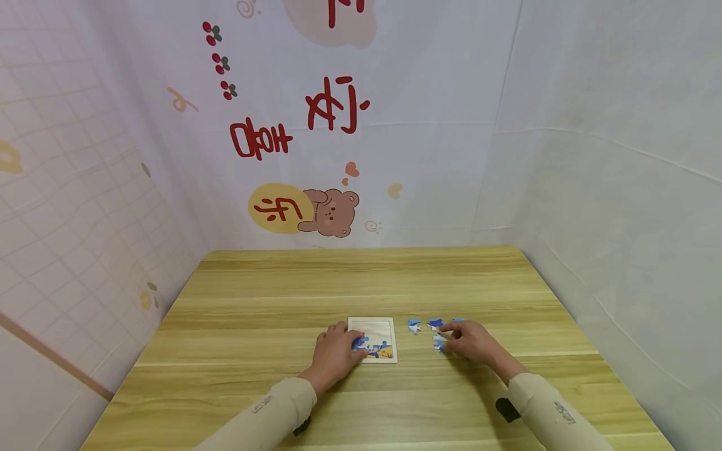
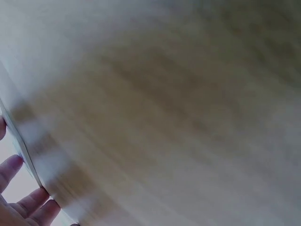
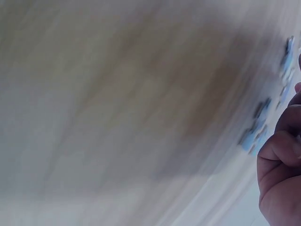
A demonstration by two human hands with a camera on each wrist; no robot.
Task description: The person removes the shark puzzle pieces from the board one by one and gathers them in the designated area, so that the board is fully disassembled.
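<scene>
My left hand rests at the left side of a white-framed puzzle tray, its fingers spread over that side. In the left wrist view, fingertips reach the tray's edge. Joined blue and yellow pieces lie along the tray's lower part. To the right, my right hand is low over loose puzzle pieces, fingers bent and fingertips right at a blue-and-white piece. I cannot tell whether it pinches one. The right wrist view shows curled fingers beside blurred blue pieces.
Other loose pieces lie near the right hand: a blue-and-white one, a dark blue one and one partly hidden behind the hand. The wooden table ends at pale cloth walls at the back and sides.
</scene>
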